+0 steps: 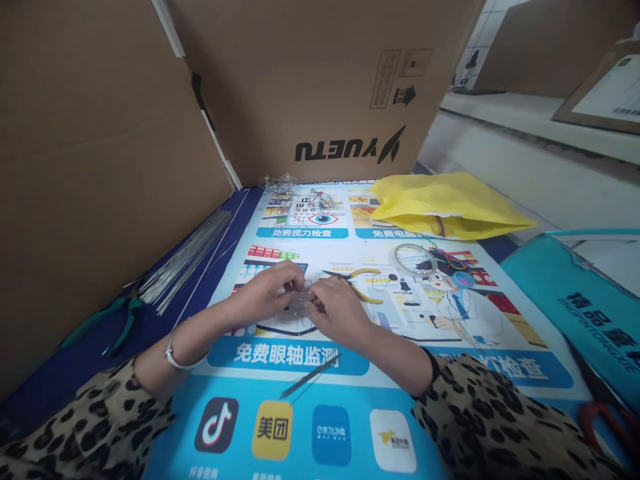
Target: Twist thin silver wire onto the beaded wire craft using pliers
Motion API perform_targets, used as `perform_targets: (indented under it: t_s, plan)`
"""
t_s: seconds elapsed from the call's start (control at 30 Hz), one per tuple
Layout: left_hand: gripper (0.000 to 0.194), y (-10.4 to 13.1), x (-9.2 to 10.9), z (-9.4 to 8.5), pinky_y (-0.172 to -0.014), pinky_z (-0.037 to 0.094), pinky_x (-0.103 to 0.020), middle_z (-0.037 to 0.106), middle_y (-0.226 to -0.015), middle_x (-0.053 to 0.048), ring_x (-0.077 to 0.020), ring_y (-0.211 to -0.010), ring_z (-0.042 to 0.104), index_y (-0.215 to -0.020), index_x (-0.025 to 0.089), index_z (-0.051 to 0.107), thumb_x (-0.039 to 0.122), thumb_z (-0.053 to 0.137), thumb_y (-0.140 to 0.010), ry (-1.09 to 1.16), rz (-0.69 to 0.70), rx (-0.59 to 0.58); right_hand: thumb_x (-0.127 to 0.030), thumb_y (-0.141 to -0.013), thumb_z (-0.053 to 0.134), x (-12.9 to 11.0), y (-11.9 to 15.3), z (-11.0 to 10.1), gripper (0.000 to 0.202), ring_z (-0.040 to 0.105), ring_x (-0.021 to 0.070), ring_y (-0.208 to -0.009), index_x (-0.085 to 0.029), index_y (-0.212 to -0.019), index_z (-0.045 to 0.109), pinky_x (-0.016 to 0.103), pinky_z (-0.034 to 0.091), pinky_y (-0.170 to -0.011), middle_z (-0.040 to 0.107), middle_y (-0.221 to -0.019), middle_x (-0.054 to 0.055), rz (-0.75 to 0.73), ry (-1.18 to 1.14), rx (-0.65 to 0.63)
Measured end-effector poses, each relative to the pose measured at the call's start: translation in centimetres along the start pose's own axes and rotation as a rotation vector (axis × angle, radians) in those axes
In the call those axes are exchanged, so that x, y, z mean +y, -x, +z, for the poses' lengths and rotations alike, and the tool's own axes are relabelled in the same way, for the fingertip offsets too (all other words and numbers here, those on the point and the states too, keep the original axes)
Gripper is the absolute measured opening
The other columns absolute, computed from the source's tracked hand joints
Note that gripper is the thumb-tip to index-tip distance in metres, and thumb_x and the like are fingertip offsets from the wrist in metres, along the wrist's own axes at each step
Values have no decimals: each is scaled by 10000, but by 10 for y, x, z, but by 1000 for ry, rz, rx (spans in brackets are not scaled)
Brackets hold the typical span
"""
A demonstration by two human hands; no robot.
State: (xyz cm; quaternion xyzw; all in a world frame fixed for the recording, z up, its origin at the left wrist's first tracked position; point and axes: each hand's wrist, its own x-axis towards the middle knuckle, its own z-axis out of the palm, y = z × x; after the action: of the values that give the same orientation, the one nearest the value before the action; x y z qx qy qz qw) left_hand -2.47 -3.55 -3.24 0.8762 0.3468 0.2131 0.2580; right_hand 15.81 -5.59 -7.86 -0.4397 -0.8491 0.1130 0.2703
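Close together over the printed sheet, my left hand [273, 292] and my right hand [341, 310] both have their fingers pinched. Between the fingertips is a small clear wire piece [299, 305]; its exact shape is partly hidden by the fingers. Yellow-handled pliers [369, 273] lie just beyond my right hand, their dark jaws pointing left. Nearer to me, a thin, dark, pointed metal tool [311, 376] rests flat on the sheet.
A bundle of straight wires [186, 267] and teal-handled pliers [123, 308] lie left. Tangled wire pieces [320, 197] sit at the back before a cardboard box [320, 87]. At right are a wire coil [415, 272], yellow bag [450, 197], teal bag [565, 293] and red handle [593, 417].
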Motion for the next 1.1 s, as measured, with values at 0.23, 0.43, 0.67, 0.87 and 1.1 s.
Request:
perform_targets:
  t_s: [0.23,0.43,0.67,0.87,1.1]
  plan:
    - [153,9,0,3,-657,416,-272,518,-800,7,-129,-707,476,-845,184,477,95,494,-721,-50,-235,113,-202,-761,550,-1,0,0,48,483,169,-761,-183,-728,522,284,307,-698,560,-731,15,52,20,6]
    - [103,15,-3,6,-725,415,-281,535,-825,-2,-139,-782,496,-798,181,499,113,526,-726,-27,-159,124,-190,-771,544,-1,0,0,41,492,166,-761,-185,-734,527,281,328,-704,565,-737,16,68,5,8]
    - [111,15,4,9,-853,418,-317,551,-988,-45,-166,-952,508,-832,178,541,120,550,-739,17,-69,63,-181,-780,529,-2,1,-1,50,493,162,-756,-180,-730,529,277,328,-697,568,-741,19,81,9,-2]
    - [50,16,-1,24,-870,428,-323,558,-1038,-58,-171,-1005,518,-762,172,557,127,539,-749,-15,-102,148,-197,-786,526,-3,0,-1,62,492,172,-764,-177,-729,542,286,324,-695,570,-746,27,84,56,-18]
    - [114,15,-2,34,-817,443,-345,602,-961,-52,-189,-935,529,-689,175,492,61,504,-699,-141,-106,161,-201,-804,496,-5,2,-1,75,499,190,-783,-178,-752,544,306,322,-710,585,-769,41,54,149,-22]
